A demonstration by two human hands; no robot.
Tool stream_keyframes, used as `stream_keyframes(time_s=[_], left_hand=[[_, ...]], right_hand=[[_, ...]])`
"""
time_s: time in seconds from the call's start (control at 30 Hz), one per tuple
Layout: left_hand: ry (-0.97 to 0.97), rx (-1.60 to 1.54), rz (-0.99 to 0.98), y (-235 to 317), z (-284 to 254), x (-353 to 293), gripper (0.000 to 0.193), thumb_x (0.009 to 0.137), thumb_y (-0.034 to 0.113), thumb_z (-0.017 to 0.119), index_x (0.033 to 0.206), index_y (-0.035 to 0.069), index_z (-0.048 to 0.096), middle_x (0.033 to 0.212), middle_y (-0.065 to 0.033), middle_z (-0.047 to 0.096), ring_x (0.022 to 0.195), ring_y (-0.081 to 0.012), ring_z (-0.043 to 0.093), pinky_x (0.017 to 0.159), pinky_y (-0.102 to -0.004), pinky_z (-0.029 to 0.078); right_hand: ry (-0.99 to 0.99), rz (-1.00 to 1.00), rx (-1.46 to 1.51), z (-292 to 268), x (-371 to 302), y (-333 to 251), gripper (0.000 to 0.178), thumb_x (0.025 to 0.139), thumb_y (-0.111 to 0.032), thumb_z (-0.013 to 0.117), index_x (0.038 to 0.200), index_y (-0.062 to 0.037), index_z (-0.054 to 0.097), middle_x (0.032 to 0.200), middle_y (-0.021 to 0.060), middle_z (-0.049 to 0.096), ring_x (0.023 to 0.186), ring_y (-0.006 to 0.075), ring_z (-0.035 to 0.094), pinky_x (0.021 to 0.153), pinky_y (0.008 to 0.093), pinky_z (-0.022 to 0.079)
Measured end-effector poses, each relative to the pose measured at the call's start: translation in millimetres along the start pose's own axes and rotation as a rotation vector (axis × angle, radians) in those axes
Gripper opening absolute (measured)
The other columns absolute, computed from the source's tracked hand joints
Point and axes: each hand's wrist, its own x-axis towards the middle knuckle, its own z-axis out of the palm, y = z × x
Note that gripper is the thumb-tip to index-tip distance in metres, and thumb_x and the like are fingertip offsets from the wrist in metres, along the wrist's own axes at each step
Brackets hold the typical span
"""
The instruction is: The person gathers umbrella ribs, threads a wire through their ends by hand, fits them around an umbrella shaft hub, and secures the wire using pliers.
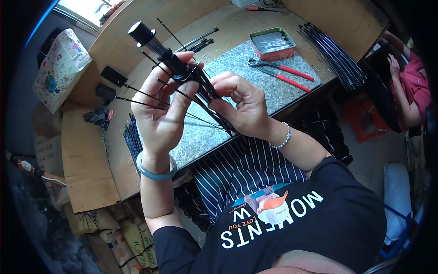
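Observation:
A black umbrella frame (174,63) is held tilted above the worktable, its thick ridged end up at the left. Thin black ribs fan out from its collar, and others run down along the shaft. My left hand (157,109) wraps round the frame at the collar, thumb in front and fingers behind. On the other side my right hand (242,102) pinches the ribs just below the collar with thumb and bent fingers. Any small part between those fingertips is hidden. Under both hands lies a grey speckled board (237,64).
Red-handled pincers (280,75) and a tin (273,44) of thin silver wires lie on the board. A bundle of black rods (333,57) rests at the right, another (132,139) at the left. A screwdriver (263,9) lies far back. Another person (410,86) sits at the right.

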Motion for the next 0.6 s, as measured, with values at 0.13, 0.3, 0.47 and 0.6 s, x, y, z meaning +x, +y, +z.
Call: stream_keyframes(time_s=[0.13, 0.3, 0.47, 0.6], left_hand=[[-0.165, -0.166, -0.015, -8, -13, 6, 0.034, 0.081, -0.003, 0.060, 0.114, -0.007, 0.053, 0.102, -0.0135, 0.062, 0.097, -0.0200, 0.061, 0.085, -0.0292, 0.048], [-0.117, -0.092, 0.007, -5, -7, 4, 0.038, 0.085, 0.000, 0.058, 0.120, -0.007, 0.048, 0.103, -0.0153, 0.062, 0.098, -0.0199, 0.060, 0.087, -0.0303, 0.047], [-0.037, 0.007, 0.042, -4, 8, -3, 0.040, 0.089, 0.005, 0.052, 0.126, -0.007, 0.042, 0.106, -0.0176, 0.061, 0.101, -0.0227, 0.059, 0.089, -0.0338, 0.046], [-0.038, 0.078, 0.079, -8, 9, -4, 0.041, 0.092, 0.009, 0.047, 0.129, -0.006, 0.038, 0.109, -0.0169, 0.059, 0.103, -0.0231, 0.058, 0.091, -0.0345, 0.045]], right_hand=[[-0.067, 0.049, 0.026, -5, 6, -6, 0.019, 0.083, -0.003, 0.062, 0.099, 0.0006, 0.053, 0.107, 0.0106, 0.052, 0.094, 0.0126, 0.055, 0.078, 0.0256, 0.050], [-0.063, 0.065, -0.029, -4, 11, -8, 0.016, 0.081, 0.000, 0.062, 0.096, 0.0009, 0.056, 0.106, 0.0110, 0.053, 0.095, 0.0134, 0.056, 0.079, 0.0251, 0.051], [-0.016, 0.120, 0.096, -4, 9, -4, 0.015, 0.080, 0.003, 0.062, 0.094, 0.0012, 0.056, 0.106, 0.0110, 0.052, 0.094, 0.0136, 0.056, 0.080, 0.0251, 0.051], [0.018, 0.163, 0.156, -3, 7, -2, 0.015, 0.079, 0.003, 0.064, 0.093, 0.0012, 0.057, 0.107, 0.0111, 0.052, 0.094, 0.0137, 0.057, 0.080, 0.0260, 0.052]])
